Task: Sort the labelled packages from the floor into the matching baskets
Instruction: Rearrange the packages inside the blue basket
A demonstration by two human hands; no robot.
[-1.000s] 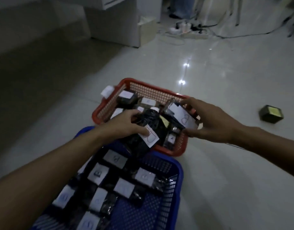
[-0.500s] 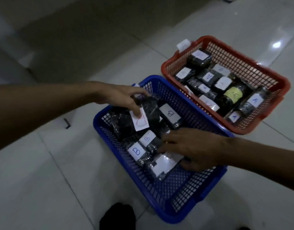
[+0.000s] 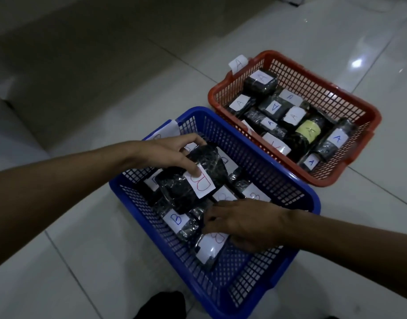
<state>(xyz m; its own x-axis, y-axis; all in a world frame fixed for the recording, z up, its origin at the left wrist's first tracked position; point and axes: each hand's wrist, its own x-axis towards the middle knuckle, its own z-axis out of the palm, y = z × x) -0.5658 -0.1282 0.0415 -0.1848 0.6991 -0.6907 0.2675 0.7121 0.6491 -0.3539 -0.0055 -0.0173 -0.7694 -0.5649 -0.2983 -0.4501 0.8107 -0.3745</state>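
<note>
Left hand (image 3: 168, 155) grips black B package (image 3: 193, 178) over blue basket (image 3: 290, 183). Right hand (image 3: 241, 223) rests fingers on another B package (image 3: 211, 246) inside; grip unclear. Red basket (image 3: 349, 100) holds A packages. No packages visible on floor; sorting judged near complete.

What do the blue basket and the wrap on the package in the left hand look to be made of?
Blue basket: looks like moulded plastic, with a regular lattice wall and a smooth, slightly glossy rim. Package gripped by the left hand: black contents under what seems clear plastic film, crinkled and shiny; its label looks like paper.
</note>
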